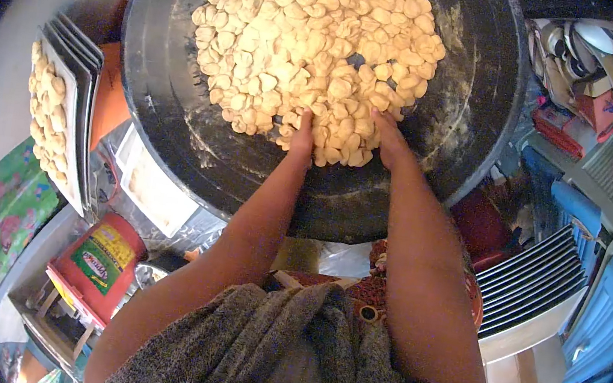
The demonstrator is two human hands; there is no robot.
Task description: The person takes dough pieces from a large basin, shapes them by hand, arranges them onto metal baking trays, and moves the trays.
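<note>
A wide round black pan (476,97) holds a large heap of pale, flattened dough pieces (278,44). At the near edge of the heap, my left hand (303,138) and my right hand (390,139) are a short way apart, with several dough pieces between them. Both hands touch the heap. The fingers of each hand are mostly hidden among the pieces, so their grip cannot be made out. Small dark gaps in the heap show the pan's bottom near my right hand.
At the left, stacked trays (85,106) carry more dough pieces on top. A red container (97,266) with a yellow and green label stands below them. A slatted rack (534,285) and blue plastic furniture (603,339) are at the right.
</note>
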